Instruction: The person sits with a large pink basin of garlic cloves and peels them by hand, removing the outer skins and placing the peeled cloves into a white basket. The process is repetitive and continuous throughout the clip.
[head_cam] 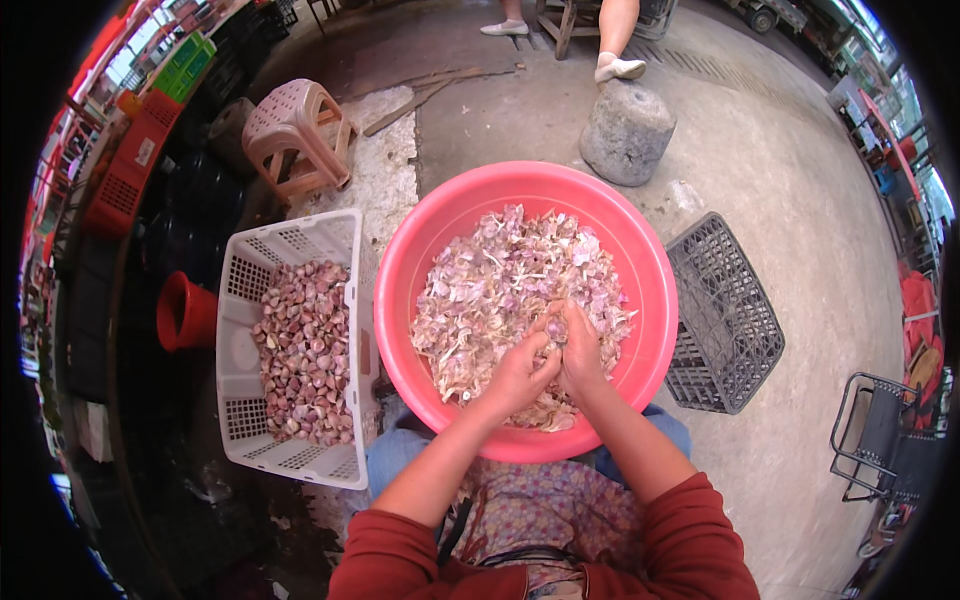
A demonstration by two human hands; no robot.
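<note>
A purple-skinned piece of garlic lies in the cupped fingers of my right hand. My left hand is close against it with curled fingers; whether it grips a piece too is hidden. Both hands are over a round pink plastic basin, which sits at my knees. Dry garlic skins and stalk bits fill its bottom in a broad heap. On the left stands a white plastic crate holding many separated garlic cloves.
Right of the basin lies a black plastic crate. Beyond it stands a stone cylinder with a person's shoe on top. A plastic stool and a red bucket are on the left. A folding chair stands far right.
</note>
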